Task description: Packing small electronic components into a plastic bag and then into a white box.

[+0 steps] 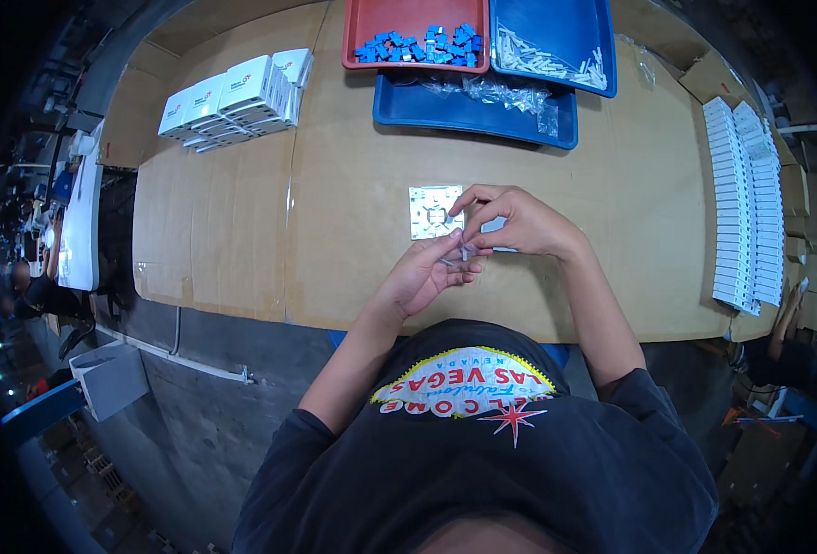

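Above the cardboard-covered table, my two hands meet close to its front edge. My left hand (pixel 419 277) is turned palm up with curled fingers, and a small white stick-like piece (pixel 446 262) lies in it. Thumb and forefinger of my right hand (pixel 524 222) pinch at a small pale piece (pixel 465 251) by the left thumb tip; its exact kind is too small to tell. Just beyond the hands a square white plastic plate (pixel 424 223) with a round centre frame lies flat. A second pale flat piece (pixel 493 225) is partly hidden under my right hand.
A red tray (pixel 415 64) of blue connectors and a blue tray (pixel 609 55) of white sticks rest on another blue tray (pixel 473 135) holding clear bags. White boxes (pixel 233 92) are stacked far left; rows of white pieces (pixel 741 203) stand right. Other people work at both sides.
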{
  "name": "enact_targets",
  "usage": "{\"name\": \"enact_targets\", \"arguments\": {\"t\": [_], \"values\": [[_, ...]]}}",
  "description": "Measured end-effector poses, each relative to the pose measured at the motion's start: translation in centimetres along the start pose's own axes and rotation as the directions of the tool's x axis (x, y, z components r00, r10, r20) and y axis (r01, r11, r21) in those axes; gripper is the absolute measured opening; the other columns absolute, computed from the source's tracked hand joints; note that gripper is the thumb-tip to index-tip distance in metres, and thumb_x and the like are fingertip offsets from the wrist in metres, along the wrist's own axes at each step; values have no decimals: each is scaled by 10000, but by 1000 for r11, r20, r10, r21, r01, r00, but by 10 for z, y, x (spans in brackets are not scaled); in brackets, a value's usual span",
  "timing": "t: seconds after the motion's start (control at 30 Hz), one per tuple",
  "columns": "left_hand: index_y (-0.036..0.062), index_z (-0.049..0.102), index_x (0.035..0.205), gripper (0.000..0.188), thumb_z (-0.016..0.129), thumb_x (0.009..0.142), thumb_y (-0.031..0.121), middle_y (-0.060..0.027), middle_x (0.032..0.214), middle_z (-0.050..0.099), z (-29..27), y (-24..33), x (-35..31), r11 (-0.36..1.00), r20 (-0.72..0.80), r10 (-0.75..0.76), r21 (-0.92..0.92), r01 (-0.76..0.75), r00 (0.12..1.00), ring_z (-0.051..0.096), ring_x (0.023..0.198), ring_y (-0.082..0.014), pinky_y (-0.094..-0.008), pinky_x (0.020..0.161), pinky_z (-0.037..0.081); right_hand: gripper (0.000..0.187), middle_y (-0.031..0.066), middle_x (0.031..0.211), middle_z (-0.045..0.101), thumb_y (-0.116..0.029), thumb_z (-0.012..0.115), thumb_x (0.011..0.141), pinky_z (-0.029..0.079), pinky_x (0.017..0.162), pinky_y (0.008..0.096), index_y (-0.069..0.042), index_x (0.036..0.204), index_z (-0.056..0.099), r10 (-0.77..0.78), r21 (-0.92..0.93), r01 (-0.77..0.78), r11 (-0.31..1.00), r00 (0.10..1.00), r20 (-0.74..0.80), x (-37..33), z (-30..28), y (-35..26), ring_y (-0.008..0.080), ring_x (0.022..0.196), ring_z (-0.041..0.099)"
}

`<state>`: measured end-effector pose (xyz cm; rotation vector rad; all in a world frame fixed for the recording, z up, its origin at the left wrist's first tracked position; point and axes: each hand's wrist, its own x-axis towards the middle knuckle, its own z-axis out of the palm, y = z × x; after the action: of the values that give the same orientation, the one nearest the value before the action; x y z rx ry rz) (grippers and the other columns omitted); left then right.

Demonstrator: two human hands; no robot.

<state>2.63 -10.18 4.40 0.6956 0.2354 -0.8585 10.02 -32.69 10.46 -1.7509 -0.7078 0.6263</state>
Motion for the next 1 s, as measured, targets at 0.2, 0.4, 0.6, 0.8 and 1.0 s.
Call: {"name": "enact_targets", "arguments": {"t": [0.2,0.4,0.6,0.8,1.0], "values": [[26,586,1321,367,461,1134,317,-126,1171,708,-7,-5,0,995,39,16,-97,-12,999,722,982,-219,-365,864,598,252,123,1254,694,-171,654,1014,524,947,353,22,1146,748,134,45,-144,989,976,173,0,9,5,209,1084,670],[36,553,1344,380,449,1136,336,-129,1146,702,-3,-3,1,997,12,29,-66,-28,1000,725,985,-223,-374,864,604,411,121,1347,650,-284,472,1135,488,1027,348,35,1292,677,170,225,-213,951,965,198,-2,22,10,210,1189,624],[67,537,1376,405,427,1138,375,-132,1143,705,-6,-7,2,995,39,39,-92,-36,998,727,977,-227,-373,853,606,476,137,1321,672,-380,508,1117,491,1038,353,27,1296,679,106,128,-123,984,986,131,-8,18,3,224,1168,641],[98,557,1355,376,432,1136,377,-89,1186,694,-8,-5,3,983,59,73,-172,-62,996,719,1011,-232,-388,880,589,472,132,1311,682,-384,515,1114,511,1005,348,18,1287,689,163,188,-165,968,986,28,-6,19,-4,221,1121,658],[119,575,1333,368,431,1135,393,-57,1183,690,-9,-10,4,981,84,43,-194,-26,995,713,1034,-238,-400,903,578,452,103,1186,729,-371,505,1120,523,946,336,17,1250,696,188,160,-197,967,980,69,-2,27,6,193,1038,673]]}}
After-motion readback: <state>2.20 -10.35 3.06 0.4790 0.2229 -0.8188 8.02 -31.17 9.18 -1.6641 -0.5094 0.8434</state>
